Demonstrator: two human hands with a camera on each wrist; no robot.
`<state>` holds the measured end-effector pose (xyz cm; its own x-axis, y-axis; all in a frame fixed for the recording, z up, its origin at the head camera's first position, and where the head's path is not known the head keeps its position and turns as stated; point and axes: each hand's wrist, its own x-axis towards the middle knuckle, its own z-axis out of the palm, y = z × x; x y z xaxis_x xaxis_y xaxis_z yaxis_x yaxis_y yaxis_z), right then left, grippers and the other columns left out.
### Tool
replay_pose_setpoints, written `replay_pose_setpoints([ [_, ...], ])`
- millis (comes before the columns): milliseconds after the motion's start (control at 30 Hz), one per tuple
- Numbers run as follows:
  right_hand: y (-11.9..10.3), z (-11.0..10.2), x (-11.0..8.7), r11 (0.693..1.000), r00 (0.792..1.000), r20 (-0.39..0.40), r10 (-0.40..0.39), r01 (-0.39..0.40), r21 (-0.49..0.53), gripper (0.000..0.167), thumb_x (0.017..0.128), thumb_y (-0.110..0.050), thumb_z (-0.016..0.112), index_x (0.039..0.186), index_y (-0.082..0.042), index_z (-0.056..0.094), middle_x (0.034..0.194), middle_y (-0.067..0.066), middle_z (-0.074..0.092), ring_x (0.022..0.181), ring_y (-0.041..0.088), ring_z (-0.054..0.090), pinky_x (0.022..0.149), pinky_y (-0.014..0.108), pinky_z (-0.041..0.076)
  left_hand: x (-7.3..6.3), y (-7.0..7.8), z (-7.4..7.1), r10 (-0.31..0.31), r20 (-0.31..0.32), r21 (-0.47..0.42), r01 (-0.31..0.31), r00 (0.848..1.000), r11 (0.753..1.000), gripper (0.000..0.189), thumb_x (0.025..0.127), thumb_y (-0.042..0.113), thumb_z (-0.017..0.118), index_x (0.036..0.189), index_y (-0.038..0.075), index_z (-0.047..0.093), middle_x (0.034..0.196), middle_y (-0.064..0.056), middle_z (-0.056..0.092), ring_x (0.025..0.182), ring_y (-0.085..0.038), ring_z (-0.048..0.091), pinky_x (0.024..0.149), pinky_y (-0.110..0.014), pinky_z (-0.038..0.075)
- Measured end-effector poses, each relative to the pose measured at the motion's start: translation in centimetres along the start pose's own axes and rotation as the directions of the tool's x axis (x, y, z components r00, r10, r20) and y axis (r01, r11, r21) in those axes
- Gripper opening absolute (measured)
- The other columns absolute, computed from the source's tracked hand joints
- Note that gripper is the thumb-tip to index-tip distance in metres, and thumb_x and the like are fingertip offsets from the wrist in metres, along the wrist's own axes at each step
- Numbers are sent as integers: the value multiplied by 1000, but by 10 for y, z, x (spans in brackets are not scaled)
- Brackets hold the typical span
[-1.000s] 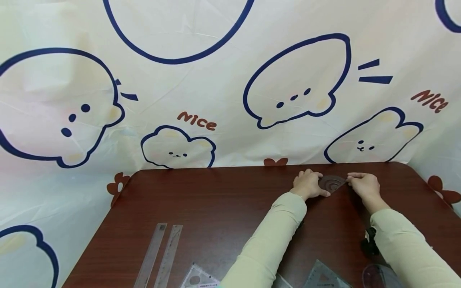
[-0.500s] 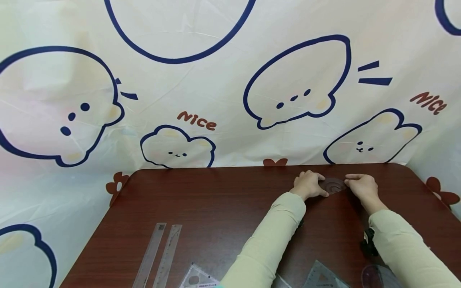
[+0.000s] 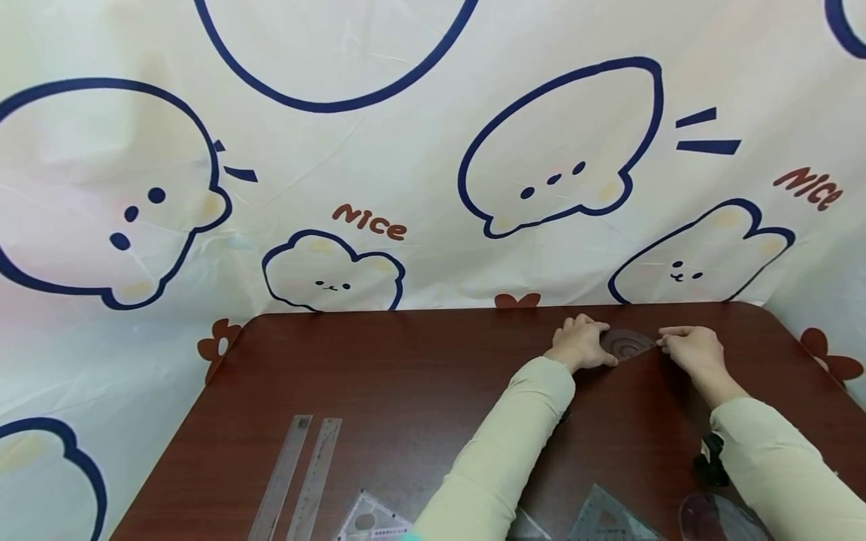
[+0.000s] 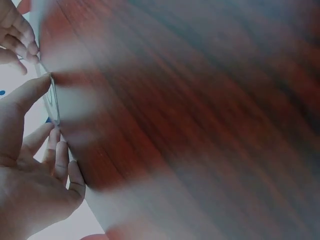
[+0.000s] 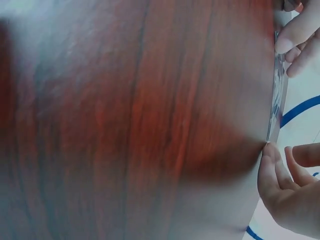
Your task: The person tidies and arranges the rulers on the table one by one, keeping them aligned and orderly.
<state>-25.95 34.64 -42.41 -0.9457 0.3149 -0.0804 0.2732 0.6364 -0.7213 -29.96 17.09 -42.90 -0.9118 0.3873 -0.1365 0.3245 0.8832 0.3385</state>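
A clear protractor point(image 3: 626, 345) lies at the far edge of the brown table, between both hands. My left hand point(image 3: 579, 343) holds its left end, thumb at the near edge and fingers at the far side. In the left wrist view the thumb and fingertips of this left hand point(image 4: 37, 170) meet the protractor point(image 4: 54, 100) edge-on. With the fingertips of my right hand point(image 3: 691, 350) I pinch its right corner. The right wrist view shows the right hand point(image 5: 287, 182) at the lower end of the protractor point(image 5: 276, 95), other fingers curled.
Two clear rulers point(image 3: 281, 473) point(image 3: 315, 477) lie side by side at the left. Along the near side are a clear set square point(image 3: 379, 532), a bluish set square point(image 3: 612, 518) and a rounded transparent piece point(image 3: 720, 518). A patterned cloth point(image 3: 433, 180) hangs behind the table point(image 3: 406, 361).
The protractor has turned slightly, and my right hand has shifted a little to the right. My left hand stays nearly in place.
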Motion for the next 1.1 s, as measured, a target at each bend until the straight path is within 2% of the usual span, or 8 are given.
replay_pose_setpoints([
  [100,2,-1,0,996,999,22,37,-39,83,39,97,-5,43,127,18,56,87,11,73,65,0,58,59,23,52,1,-1,0,0,18,5,0,1000,1000,63,86,51,74,143,43,50,135,17,44,114,-4,39,90,-22,34],
  [300,1,0,0,983,996,32,79,-83,163,38,98,-2,46,131,17,53,87,7,73,64,-5,58,61,21,54,1,-1,-1,-7,21,1,7,1000,1000,61,86,51,73,142,44,50,133,17,44,109,-3,38,87,-21,33],
  [600,-1,2,-2,979,996,-4,88,-86,183,38,98,-3,45,128,18,55,86,6,72,62,-7,57,61,19,53,0,0,1,-2,7,-7,2,1000,1000,62,84,51,75,141,44,52,133,17,45,109,-4,40,86,-22,33],
  [833,-2,2,-2,976,996,-8,94,-91,196,36,99,-2,45,128,19,55,83,7,73,60,-7,59,60,19,53,-1,2,-2,-14,17,-15,14,1000,1000,61,85,50,75,141,44,52,132,16,45,108,-5,40,86,-21,33],
  [1100,-3,4,-1,969,996,19,84,-86,231,39,98,1,43,130,21,51,83,4,71,61,-8,58,61,18,54,-1,2,-1,-15,9,-15,15,1000,1000,60,84,50,76,139,43,54,131,16,47,109,-5,41,87,-23,34],
])
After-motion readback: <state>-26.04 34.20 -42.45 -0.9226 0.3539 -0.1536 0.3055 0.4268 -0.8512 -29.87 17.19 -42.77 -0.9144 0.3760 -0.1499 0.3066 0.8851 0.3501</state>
